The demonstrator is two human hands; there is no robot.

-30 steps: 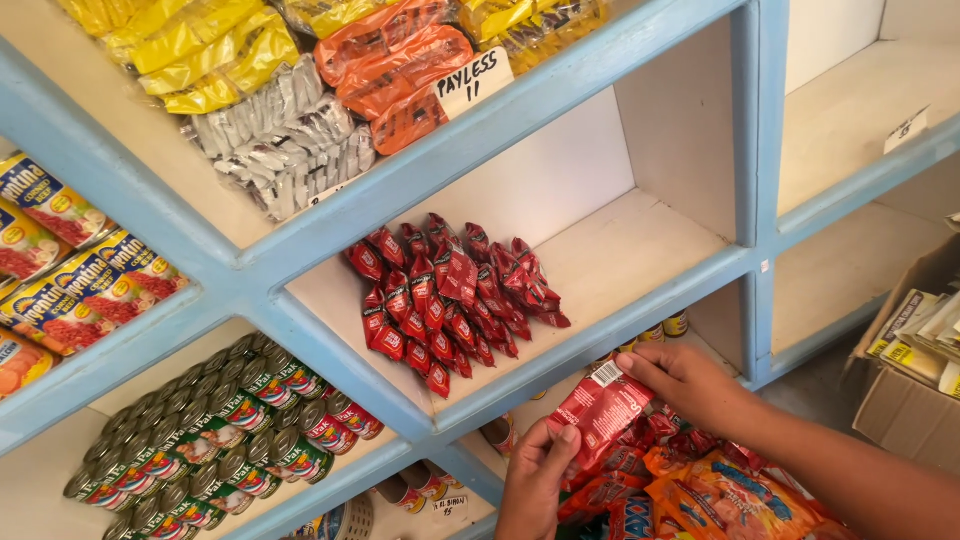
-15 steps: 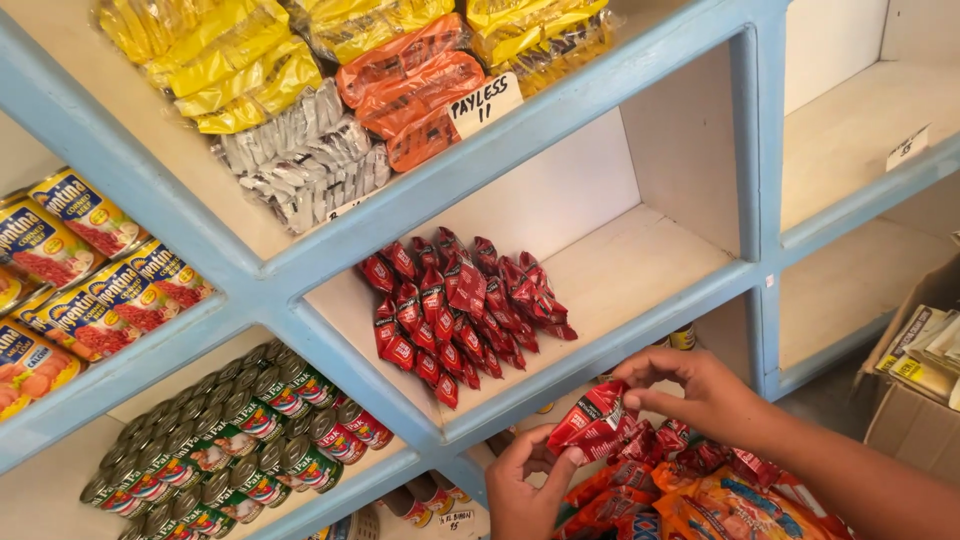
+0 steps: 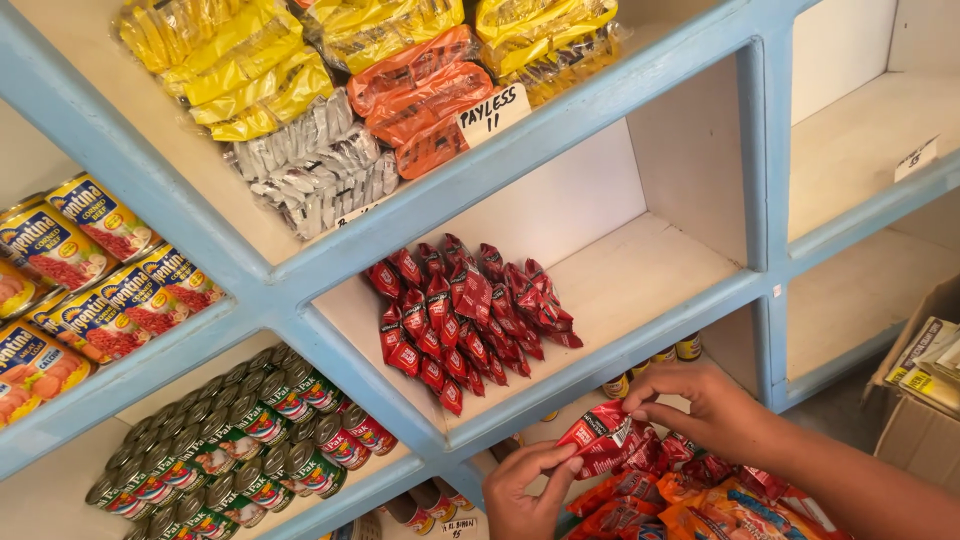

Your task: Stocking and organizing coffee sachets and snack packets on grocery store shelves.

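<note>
My left hand (image 3: 525, 490) and my right hand (image 3: 705, 405) both pinch a small red sachet (image 3: 600, 438) just below the front edge of a light blue shelf (image 3: 600, 365). The sachet belongs to a strip of red packets (image 3: 670, 455) that lies over an armful of orange and red snack bags (image 3: 720, 510) at the bottom right. On the shelf above, several matching red sachets (image 3: 460, 315) lie in rows on the left part of the compartment. The right part of that compartment shows bare white board (image 3: 650, 270).
Yellow, orange and silver packets (image 3: 330, 110) fill the top shelf, behind a handwritten price tag (image 3: 492, 112). Canned goods stand at left (image 3: 90, 290) and lower left (image 3: 240, 440). Small bottles (image 3: 660, 357) sit in the lower compartment. A cardboard box (image 3: 925, 400) is at the right.
The view has drifted down slightly. Both hands have shifted the red sachet a little lower and more to the left, keeping hold of it.
</note>
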